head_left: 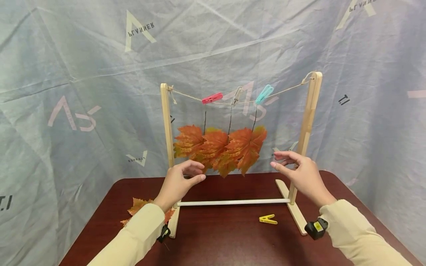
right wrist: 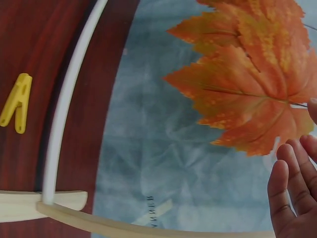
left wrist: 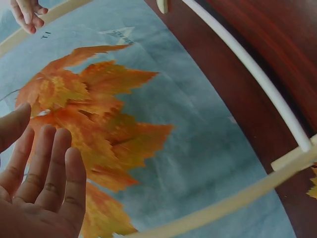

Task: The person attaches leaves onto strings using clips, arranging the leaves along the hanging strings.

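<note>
Three orange maple leaves hang in an overlapping row from a string (head_left: 186,94), held by a red clothespin (head_left: 212,98), a white clothespin (head_left: 237,95) and a blue clothespin (head_left: 264,94). My left hand (head_left: 181,181) is raised before the lower edge of the leftmost leaf (head_left: 189,139), holding nothing. In the left wrist view its fingers (left wrist: 52,171) are spread and relaxed. My right hand (head_left: 304,173), also holding nothing, hovers right of the rightmost leaf (head_left: 247,146), in front of the frame's right post (head_left: 307,118). Its fingers (right wrist: 292,183) are loosely bent in the right wrist view.
A yellow clothespin (head_left: 268,219) lies on the dark red table (head_left: 219,236), inside the wooden stand's right foot (head_left: 293,210). More maple leaves (head_left: 138,207) lie at the left, partly hidden by my left sleeve. A white crossbar (head_left: 233,202) joins the posts low down; a grey cloth hangs behind.
</note>
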